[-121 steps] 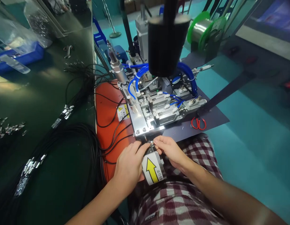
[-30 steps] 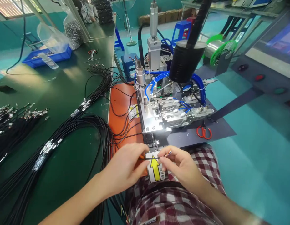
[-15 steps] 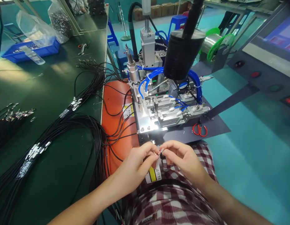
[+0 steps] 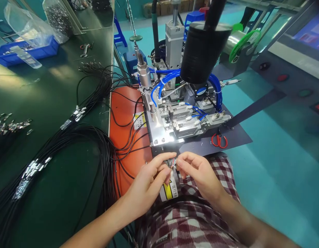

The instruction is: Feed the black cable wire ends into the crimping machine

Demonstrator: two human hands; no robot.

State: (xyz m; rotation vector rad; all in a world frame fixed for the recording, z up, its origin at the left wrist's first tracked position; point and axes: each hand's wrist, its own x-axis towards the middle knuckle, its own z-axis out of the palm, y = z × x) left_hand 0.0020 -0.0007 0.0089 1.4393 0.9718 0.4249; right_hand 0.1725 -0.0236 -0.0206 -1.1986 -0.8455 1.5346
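Several thin coloured wires (image 4: 173,163), red and pale ones among them, spread between my two hands just in front of the machine's metal plate. My left hand (image 4: 152,177) has its index finger stretched out above the wires, while its thumb and the fingers below close around their lower end, partly hidden. Thumb and index finger of my right hand (image 4: 197,172) pinch the wire tips from the other side. Below the hands is a white and yellow label (image 4: 169,191) on the machine's front.
A bench machine (image 4: 185,117) with blue air tubes stands ahead, under a black cylindrical nozzle (image 4: 204,53). Red-handled scissors (image 4: 219,141) lie on its right side. Black cables (image 4: 68,139) cover the green table (image 4: 61,196) at left, near a blue tray (image 4: 43,51). A wire spool (image 4: 235,43) stands behind right.
My left index finger has lifted and straightened away from its thumb. The coloured wires now show more between the hands. The view has shifted slightly.
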